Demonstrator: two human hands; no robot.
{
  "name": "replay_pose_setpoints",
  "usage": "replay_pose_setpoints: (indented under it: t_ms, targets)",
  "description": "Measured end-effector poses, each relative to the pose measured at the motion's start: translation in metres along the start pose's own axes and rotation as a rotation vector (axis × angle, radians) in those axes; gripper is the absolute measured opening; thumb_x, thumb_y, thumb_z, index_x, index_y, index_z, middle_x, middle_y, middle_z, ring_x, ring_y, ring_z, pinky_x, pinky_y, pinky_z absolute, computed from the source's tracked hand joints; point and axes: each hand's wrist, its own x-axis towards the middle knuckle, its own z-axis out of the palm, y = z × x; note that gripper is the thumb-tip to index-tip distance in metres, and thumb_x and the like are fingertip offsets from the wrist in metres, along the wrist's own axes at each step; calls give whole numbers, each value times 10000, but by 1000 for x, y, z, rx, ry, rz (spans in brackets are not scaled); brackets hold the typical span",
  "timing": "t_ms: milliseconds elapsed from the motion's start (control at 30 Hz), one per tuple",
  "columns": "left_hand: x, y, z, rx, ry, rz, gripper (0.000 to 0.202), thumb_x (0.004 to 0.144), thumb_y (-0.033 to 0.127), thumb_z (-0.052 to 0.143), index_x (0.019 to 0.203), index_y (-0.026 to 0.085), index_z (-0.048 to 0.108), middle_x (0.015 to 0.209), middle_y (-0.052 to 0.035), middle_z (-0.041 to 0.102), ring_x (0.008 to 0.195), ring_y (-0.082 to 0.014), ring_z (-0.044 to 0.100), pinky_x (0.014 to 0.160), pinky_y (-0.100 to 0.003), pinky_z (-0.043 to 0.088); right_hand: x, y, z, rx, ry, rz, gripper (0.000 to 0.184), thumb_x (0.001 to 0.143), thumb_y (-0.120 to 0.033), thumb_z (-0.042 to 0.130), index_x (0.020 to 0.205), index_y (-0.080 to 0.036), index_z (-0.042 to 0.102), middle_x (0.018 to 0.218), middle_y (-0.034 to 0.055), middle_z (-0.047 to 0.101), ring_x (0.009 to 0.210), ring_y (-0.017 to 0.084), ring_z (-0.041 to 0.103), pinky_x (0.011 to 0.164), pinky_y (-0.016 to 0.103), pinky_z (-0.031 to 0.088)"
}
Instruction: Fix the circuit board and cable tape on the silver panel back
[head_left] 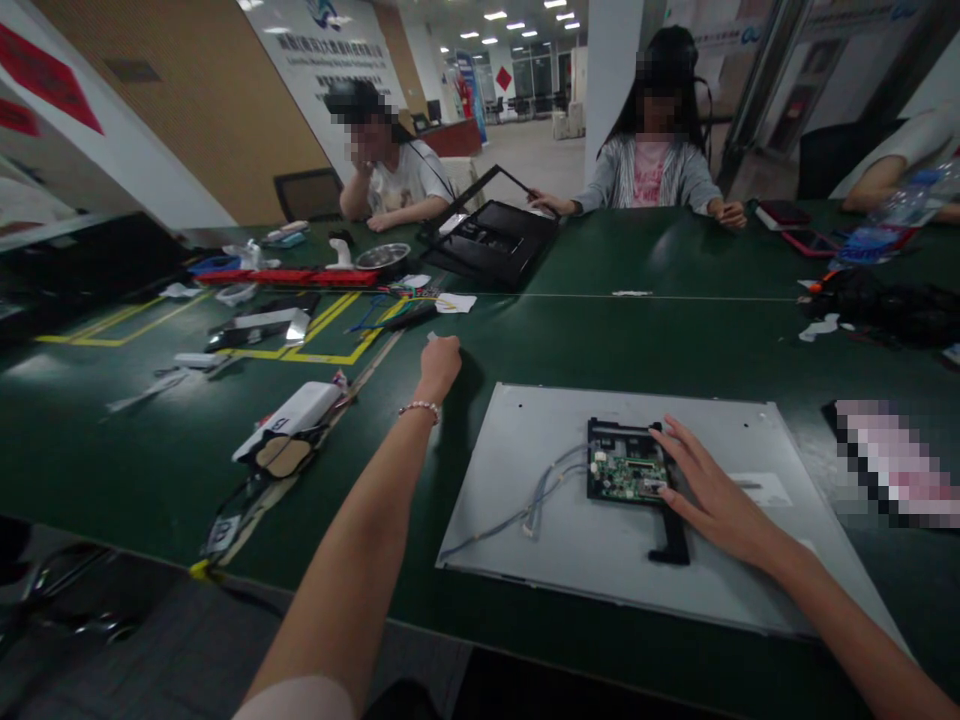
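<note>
My left hand is closed and reaches out over the green table. A small pale tip shows at its fingers, too little to name. My right hand rests with fingers stretched and apart against the right side of a black plastic bracket. A green circuit board sits in this bracket. Both lie on a flat silver-grey panel, which looks like the back of a display. Grey cables run from the board's left side across the panel.
A white power strip with plugs lies at left. Beyond my left hand are loose wires, a metal bowl and a red strip. Across the table, a person holds a black frame. A phone lies at right.
</note>
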Motion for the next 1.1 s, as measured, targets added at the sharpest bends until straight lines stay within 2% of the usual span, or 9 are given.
replay_pose_setpoints:
  t_ms: [167, 267, 367, 467, 600, 700, 833, 933, 1100]
  targets:
    - [-15, 0, -14, -1, 31, -13, 384, 922, 88, 305, 1108, 36, 637, 1062, -257, 667, 1001, -327, 644, 822, -380, 477, 1, 1, 1, 13, 6, -7, 653, 966, -441, 420, 1547, -347, 136, 1645, 55, 67, 1482, 295, 193, 1177, 534, 258]
    - [-34, 9, -22, -12, 35, 20, 376, 963, 149, 298, 1111, 75, 635, 1051, -226, 683, 981, -309, 655, 809, -363, 477, 0, 3, 2, 9, 7, -11, 652, 966, -453, 416, 1547, -345, 140, 1646, 55, 55, 1477, 290, 212, 1173, 524, 272]
    - [-66, 27, -27, -30, 30, 101, 361, 987, 188, 305, 1129, 134, 633, 1056, -174, 698, 977, -283, 662, 811, -344, 473, 0, 5, 3, -3, 12, -17, 646, 969, -460, 406, 1546, -342, 142, 1646, 48, 56, 1481, 285, 202, 1176, 521, 269]
    - [-107, 50, -27, -63, 16, 235, 341, 985, 187, 338, 1167, 193, 627, 1074, -127, 704, 973, -268, 671, 804, -340, 475, -1, 5, 3, -13, 24, -27, 648, 968, -465, 404, 1548, -351, 139, 1646, 46, 68, 1472, 291, 232, 1172, 522, 278]
    - [-160, 74, -24, -132, -34, 454, 348, 938, 128, 366, 1136, 177, 649, 1037, -147, 712, 924, -283, 684, 767, -371, 492, -2, 4, 0, -18, 31, -31, 644, 974, -462, 391, 1552, -361, 126, 1645, 48, 90, 1461, 289, 262, 1171, 510, 285]
    - [-184, 83, -20, -199, -47, 490, 361, 941, 140, 357, 1118, 175, 670, 1008, -155, 720, 922, -277, 687, 784, -380, 498, -2, 3, -2, -17, 30, -29, 636, 978, -472, 384, 1551, -347, 139, 1644, 53, 91, 1471, 282, 235, 1179, 507, 265]
    - [-197, 83, -18, -289, -27, 455, 388, 935, 149, 357, 1146, 179, 680, 1054, -156, 724, 948, -285, 687, 817, -401, 499, -3, 4, -2, -8, 24, -35, 626, 984, -478, 370, 1551, -316, 156, 1638, 70, 111, 1487, 263, 183, 1192, 501, 228]
    - [-201, 79, -18, -363, -15, 422, 360, 911, 164, 416, 1138, 206, 693, 1111, -124, 722, 1006, -281, 677, 871, -407, 495, -3, 6, -2, 9, 43, -51, 616, 986, -470, 362, 1549, -319, 163, 1634, 64, 131, 1489, 254, 174, 1190, 511, 227]
    - [-206, 71, -20, -519, 33, 392, 329, 872, 178, 513, 1147, 217, 688, 1200, -74, 700, 1104, -248, 647, 995, -386, 466, 1, 2, -9, 1, 115, -99, 551, 990, -428, 372, 1520, -315, 269, 1572, 69, 305, 1445, 247, 285, 1177, 513, 265]
